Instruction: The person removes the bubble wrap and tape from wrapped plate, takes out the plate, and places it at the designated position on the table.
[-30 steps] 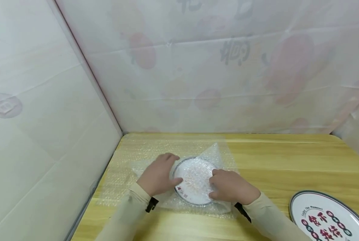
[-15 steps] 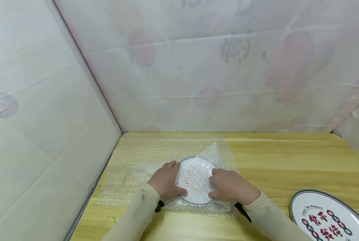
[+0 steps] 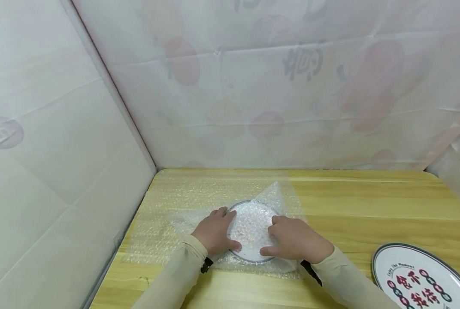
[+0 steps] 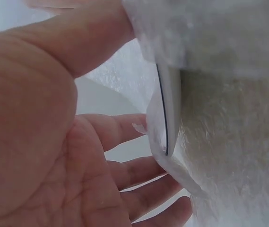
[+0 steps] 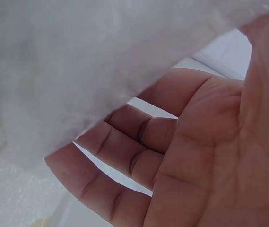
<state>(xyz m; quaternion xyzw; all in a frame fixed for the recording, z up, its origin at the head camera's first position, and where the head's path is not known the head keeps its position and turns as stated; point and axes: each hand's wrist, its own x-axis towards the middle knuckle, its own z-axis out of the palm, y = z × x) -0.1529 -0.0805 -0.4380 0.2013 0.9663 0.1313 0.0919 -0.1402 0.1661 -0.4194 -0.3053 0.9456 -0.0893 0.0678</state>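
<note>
Head view: two hands on a plate in bubble wrap

Head view shows a small round plate [image 3: 250,254] lying on a sheet of bubble wrap [image 3: 176,193] on the wood-grain bench [image 3: 369,201], left of centre. A clear layer of the wrap covers most of its face, and its dark-lined rim shows at the near side.

The left hand [image 3: 215,231] is at the plate's left edge, its grip wide, thumb well apart from the fingers. Left wrist view has these fingers touching the wrap just beside the exposed rim.

The right hand [image 3: 295,238] is at the opposite edge, its grip partly closed, fingers bent round the wrap and thumb reaching over the plate. In right wrist view, the sheet hides some of the fingertips.

Both pale sleeves [image 3: 347,274] end in dark straps [image 3: 311,272] at the wrists. Well apart, at lower right, a larger white plate [image 3: 419,279] bears red characters and "Enjoy the Moment".
</note>
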